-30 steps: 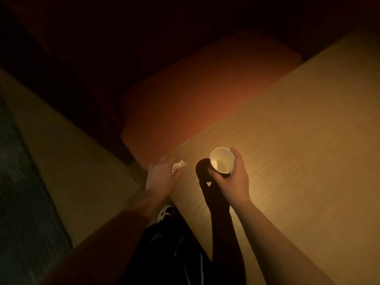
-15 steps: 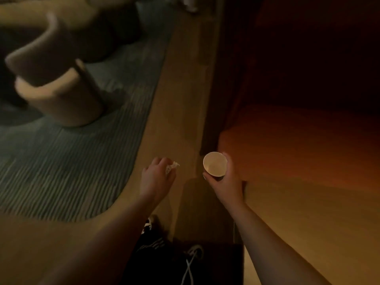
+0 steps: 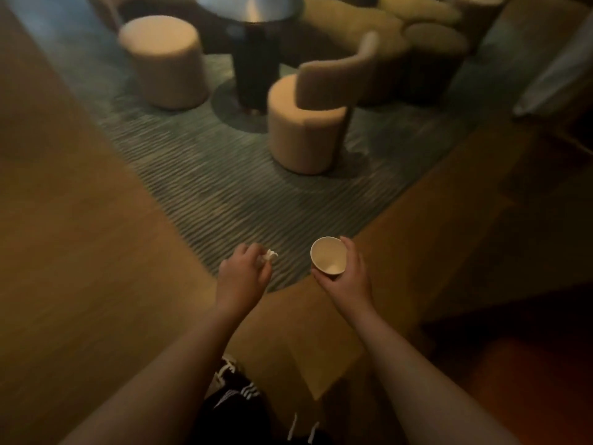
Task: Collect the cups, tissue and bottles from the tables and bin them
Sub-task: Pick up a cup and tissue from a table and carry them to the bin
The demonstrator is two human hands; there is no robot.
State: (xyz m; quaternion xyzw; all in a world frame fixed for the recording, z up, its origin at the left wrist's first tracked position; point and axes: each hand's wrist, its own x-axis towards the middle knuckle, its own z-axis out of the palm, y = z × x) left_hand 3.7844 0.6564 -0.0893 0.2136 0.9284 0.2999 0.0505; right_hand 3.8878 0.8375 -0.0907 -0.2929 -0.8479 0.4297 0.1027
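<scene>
A person's right hand (image 3: 348, 277) grips an empty paper cup (image 3: 329, 259); the left hand (image 3: 242, 277) pinches a crumpled tissue (image 3: 269, 255), both carried above the floor (no bin visible). Next: finding the bin.

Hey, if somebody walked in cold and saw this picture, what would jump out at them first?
Probably the two bare arms reaching out from the bottom: the right hand wraps an empty, pale paper cup, and the left hand pinches a crumpled white tissue. Beyond them, on a striped carpet, stand a round beige stool at upper left and a beige chair with a curved back nearer the centre.
</scene>
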